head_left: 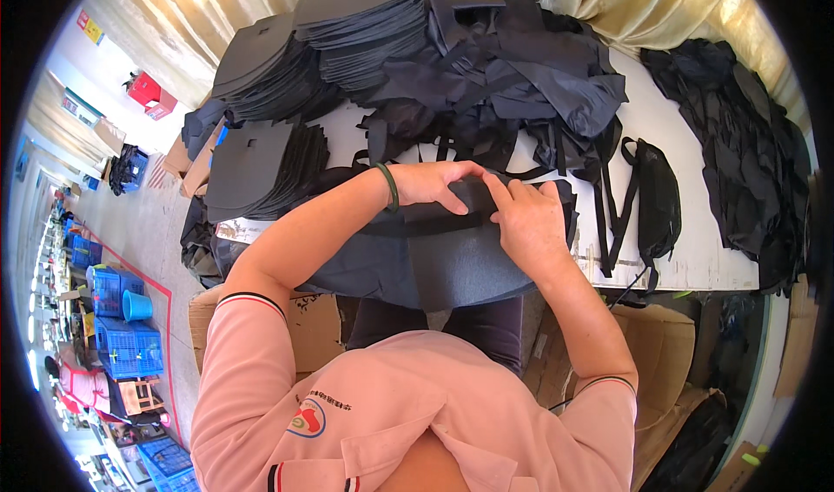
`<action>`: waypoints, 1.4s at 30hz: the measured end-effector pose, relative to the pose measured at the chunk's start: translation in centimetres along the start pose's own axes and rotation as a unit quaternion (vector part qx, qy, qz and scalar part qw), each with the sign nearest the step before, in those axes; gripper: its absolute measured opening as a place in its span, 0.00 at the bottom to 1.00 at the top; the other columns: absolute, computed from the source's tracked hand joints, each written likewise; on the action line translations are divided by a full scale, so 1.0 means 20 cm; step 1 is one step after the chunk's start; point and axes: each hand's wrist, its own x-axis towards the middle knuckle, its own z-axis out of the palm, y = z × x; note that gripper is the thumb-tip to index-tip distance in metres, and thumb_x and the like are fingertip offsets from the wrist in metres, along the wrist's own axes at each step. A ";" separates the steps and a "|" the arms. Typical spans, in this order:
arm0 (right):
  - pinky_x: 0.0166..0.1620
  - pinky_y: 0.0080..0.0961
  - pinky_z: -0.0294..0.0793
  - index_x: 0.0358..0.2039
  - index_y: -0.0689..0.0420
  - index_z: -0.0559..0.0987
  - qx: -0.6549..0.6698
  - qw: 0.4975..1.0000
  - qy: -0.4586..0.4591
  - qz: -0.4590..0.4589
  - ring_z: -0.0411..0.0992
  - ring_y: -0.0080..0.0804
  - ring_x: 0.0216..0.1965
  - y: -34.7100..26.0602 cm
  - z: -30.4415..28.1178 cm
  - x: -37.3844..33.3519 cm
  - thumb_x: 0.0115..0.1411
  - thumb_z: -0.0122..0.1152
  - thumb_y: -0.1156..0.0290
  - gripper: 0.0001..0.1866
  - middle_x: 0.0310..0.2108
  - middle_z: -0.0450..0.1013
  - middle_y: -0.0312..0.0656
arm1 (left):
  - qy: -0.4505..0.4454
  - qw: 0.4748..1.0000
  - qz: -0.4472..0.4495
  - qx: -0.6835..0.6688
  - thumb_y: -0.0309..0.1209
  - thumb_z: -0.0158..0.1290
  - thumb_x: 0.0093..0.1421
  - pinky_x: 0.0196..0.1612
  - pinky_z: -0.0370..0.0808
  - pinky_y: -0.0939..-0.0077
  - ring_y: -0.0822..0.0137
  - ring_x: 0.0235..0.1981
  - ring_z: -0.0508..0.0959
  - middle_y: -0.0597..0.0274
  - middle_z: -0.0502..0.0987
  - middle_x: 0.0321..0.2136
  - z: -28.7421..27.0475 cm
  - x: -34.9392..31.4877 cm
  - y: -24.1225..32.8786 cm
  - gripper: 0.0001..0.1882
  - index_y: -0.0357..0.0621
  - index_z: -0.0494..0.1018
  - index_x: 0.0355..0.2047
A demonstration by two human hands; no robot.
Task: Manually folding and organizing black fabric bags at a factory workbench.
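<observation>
In front of me a black fabric piece (360, 262), with a smoother dark grey panel (469, 262) and a black strap across its upper part, hangs over the table's near edge. My left hand (426, 184), with a green bangle at its wrist, is at the upper edge of this piece. Its thumb curves below the fingers, with black material between them. My right hand (530, 223) meets it fingertip to fingertip. The right fingers are bent and closed at the same edge; what lies under them is partly hidden.
Stacks of dark grey sheets (252, 158) stand at the left and back of the white table (708, 240). Loose black fabric (521, 75) is heaped behind my hands. A small black pouch with straps (658, 201) lies right, near another black pile (738, 145). Cardboard boxes (656, 353) stand below.
</observation>
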 end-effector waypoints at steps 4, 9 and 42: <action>0.38 0.33 0.62 0.53 0.54 0.74 0.019 1.000 0.009 0.006 0.74 0.32 0.31 0.02 0.00 0.00 0.44 0.72 0.71 0.32 0.27 0.71 0.36 | -0.002 0.999 0.010 -0.031 0.24 0.59 0.57 0.63 0.61 0.70 0.68 0.62 0.63 0.59 0.65 0.59 -0.01 0.03 0.01 0.36 0.45 0.58 0.64; 0.38 0.33 0.62 0.54 0.54 0.74 0.013 0.999 -0.004 0.032 0.75 0.34 0.32 0.10 0.05 -0.01 0.45 0.72 0.70 0.33 0.28 0.72 0.36 | 0.195 0.968 0.110 0.114 0.34 0.62 0.57 0.64 0.63 0.59 0.57 0.66 0.61 0.52 0.63 0.62 0.07 0.03 -0.02 0.34 0.45 0.61 0.61; 0.45 0.19 0.73 0.47 0.61 0.78 0.610 0.787 -0.085 -0.041 0.73 0.18 0.39 0.11 -0.35 0.75 0.62 0.57 0.82 0.13 0.37 0.77 0.36 | 0.559 0.609 0.389 0.406 0.22 0.65 0.43 0.53 0.68 0.62 0.52 0.48 0.71 0.50 0.69 0.48 0.07 -0.22 0.31 0.29 0.43 0.71 0.47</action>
